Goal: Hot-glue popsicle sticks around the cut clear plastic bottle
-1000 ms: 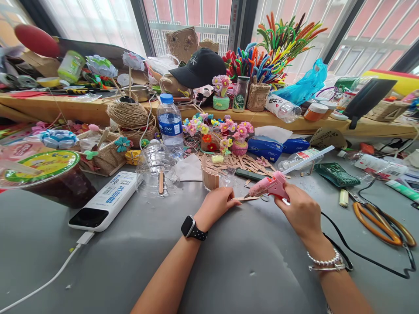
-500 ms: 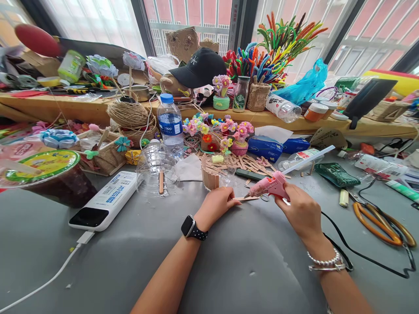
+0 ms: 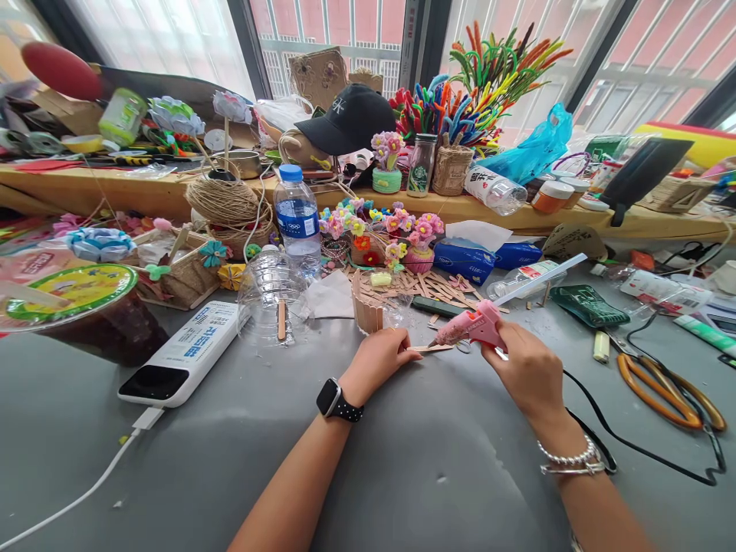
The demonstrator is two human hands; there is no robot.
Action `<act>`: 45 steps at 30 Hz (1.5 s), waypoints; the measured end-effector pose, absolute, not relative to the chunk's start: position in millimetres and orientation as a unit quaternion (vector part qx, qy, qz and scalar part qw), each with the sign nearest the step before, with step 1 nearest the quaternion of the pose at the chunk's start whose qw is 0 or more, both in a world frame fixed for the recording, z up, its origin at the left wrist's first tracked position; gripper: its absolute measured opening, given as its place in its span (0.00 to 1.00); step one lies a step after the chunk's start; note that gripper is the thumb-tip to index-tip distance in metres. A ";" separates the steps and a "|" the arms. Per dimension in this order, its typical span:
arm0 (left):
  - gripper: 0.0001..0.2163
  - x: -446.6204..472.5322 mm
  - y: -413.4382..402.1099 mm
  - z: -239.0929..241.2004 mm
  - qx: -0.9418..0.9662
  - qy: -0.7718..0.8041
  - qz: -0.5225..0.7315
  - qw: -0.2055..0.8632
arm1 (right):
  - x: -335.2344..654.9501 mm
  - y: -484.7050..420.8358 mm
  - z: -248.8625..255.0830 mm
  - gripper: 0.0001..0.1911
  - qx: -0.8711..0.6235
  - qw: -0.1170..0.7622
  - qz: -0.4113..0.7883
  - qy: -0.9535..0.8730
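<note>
The stick (image 3: pixel 432 349) is a thin, pale, flat wooden strip lying on the grey table (image 3: pixel 402 460) at 3 o'clock from the left hand (image 3: pixel 379 356), whose fingertips pinch its near end. The right hand (image 3: pixel 526 368) is wrapped round the pink glue gun (image 3: pixel 474 326), a clear rod jutting from its back toward 2 o'clock and its nozzle aimed toward 8 o'clock, just over the stick. Since half a second ago hands, gun and stick have kept their pose; only the view has shifted a touch
</note>
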State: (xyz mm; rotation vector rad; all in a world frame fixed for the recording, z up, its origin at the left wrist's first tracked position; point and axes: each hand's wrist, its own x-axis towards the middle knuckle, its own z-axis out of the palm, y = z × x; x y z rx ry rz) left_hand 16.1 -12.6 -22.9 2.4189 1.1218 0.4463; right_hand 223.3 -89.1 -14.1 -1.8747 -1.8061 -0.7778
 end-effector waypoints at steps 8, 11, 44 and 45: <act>0.11 16.1 -13.2 -23.3 0.872 0.406 0.164 0.216 | 225.2 -89.3 -14.1 0.15 -0.680 0.211 -0.270 -0.648; 0.12 16.2 -12.9 -23.8 0.872 0.405 0.167 0.217 | 225.1 -89.5 -13.5 0.15 -0.682 0.208 -0.268 -0.648; 0.11 16.8 -14.4 -18.2 0.870 0.410 0.164 0.218 | 235.4 -89.0 -12.0 0.15 -0.749 0.259 -0.236 -0.563; 0.10 16.8 -14.5 -17.5 0.870 0.410 0.166 0.219 | 236.5 -88.7 -12.3 0.15 -0.752 0.266 -0.232 -0.557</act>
